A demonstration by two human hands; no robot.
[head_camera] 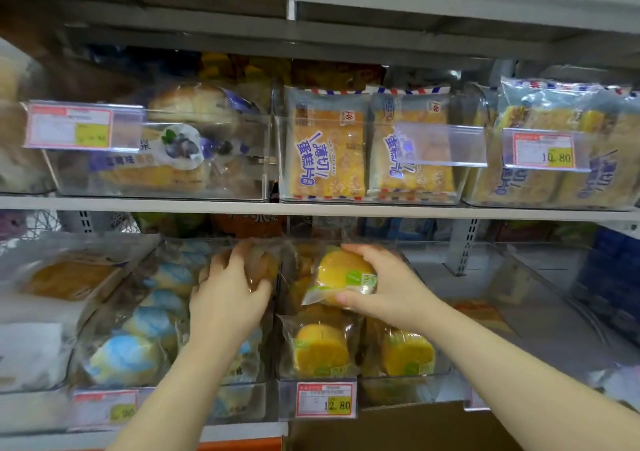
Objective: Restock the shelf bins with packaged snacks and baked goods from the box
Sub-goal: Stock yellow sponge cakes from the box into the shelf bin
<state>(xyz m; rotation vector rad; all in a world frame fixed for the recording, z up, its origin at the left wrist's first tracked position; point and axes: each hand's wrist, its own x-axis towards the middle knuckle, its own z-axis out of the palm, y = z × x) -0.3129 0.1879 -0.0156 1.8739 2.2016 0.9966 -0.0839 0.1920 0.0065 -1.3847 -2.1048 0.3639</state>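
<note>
Above the bins (398,392), left hand (225,298) grips bun (265,266), right hand (393,291) yellow cake (341,273).

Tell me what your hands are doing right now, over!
Left hand grips brown bread pack. Right hand holds yellow cake pack over bin. Two front cakes already inside.

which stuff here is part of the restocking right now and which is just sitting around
In the job: right hand holding the yellow cake pack; left hand gripping the brown bread pack; cardboard box at the bottom edge.
Just sitting: sliced cake packs and blueberry bread pack on the upper shelf; blue-and-white buns; 12.80 price tag.
</note>
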